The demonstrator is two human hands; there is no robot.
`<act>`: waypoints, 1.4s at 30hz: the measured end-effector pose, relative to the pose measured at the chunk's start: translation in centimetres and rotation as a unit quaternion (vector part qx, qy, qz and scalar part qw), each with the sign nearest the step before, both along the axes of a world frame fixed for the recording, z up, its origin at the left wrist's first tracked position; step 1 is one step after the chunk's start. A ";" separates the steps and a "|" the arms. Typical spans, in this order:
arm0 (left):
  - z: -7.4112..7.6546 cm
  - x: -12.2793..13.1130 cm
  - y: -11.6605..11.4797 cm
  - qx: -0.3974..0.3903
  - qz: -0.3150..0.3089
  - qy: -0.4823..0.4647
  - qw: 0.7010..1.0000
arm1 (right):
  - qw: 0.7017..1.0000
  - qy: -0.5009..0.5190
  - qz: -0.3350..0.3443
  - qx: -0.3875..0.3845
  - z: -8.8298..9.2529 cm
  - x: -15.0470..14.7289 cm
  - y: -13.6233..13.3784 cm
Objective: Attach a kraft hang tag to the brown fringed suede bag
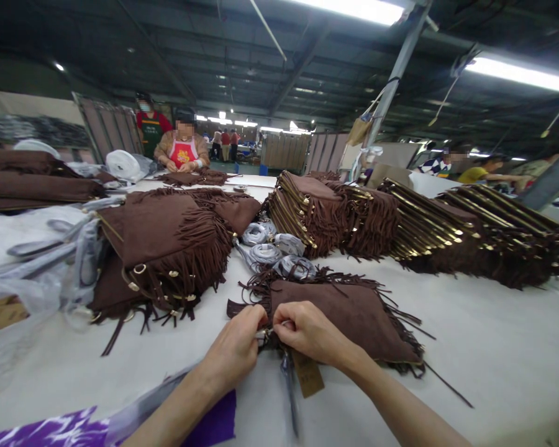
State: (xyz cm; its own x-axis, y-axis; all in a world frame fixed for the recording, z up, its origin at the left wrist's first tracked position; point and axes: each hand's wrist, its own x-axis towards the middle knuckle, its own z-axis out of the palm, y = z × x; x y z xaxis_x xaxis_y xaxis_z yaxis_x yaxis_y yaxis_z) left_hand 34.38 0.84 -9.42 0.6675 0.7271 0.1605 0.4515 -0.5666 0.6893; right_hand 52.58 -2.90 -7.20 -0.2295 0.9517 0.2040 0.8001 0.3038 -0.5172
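A dark brown fringed bag (328, 310) lies flat on the white table in front of me, its fringe spread around the edges. At its near left corner my left hand (237, 341) is closed in a pinch on a small pale metal clasp (263, 335). My right hand (307, 332) is pinched close beside it at the same corner; its fingers hide what they hold. Below the hands hang a brown cardboard tag (309, 374) and a grey plastic-wrapped strap (289, 391). Just beyond the bag are several coiled, wrapped straps (265, 253).
Stacked fringed bags (168, 236) stand at left, beside clear plastic and wrapped straps. Rows of bags with gold zips (423, 223) line the right. Purple cloth (214, 419) lies at the near edge. Across the table, a person in a red apron (184, 152) handles brown pieces.
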 end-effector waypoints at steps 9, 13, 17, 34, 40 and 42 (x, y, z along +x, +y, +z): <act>0.7 -0.2 0.4 0.035 -0.009 -0.004 0.999 | 0.998 0.026 0.045 -0.038 0.5 0.0 0.9; 1.0 -0.4 0.6 0.045 -0.002 0.008 0.999 | 0.998 0.004 0.047 -0.034 0.7 -0.1 1.2; 0.6 -0.4 0.7 0.044 0.013 -0.015 0.999 | 0.998 0.003 0.044 -0.039 0.9 -0.1 1.1; 1.0 -0.4 0.8 0.036 0.051 -0.015 0.998 | 0.979 0.064 0.098 -0.166 1.5 0.9 3.0; 1.1 -0.4 1.0 0.020 0.057 -0.031 0.998 | 0.980 0.088 0.090 -0.157 1.2 0.9 3.4; 1.0 -0.4 1.1 0.016 0.057 -0.037 0.998 | 0.983 0.085 0.080 -0.145 1.2 0.8 3.4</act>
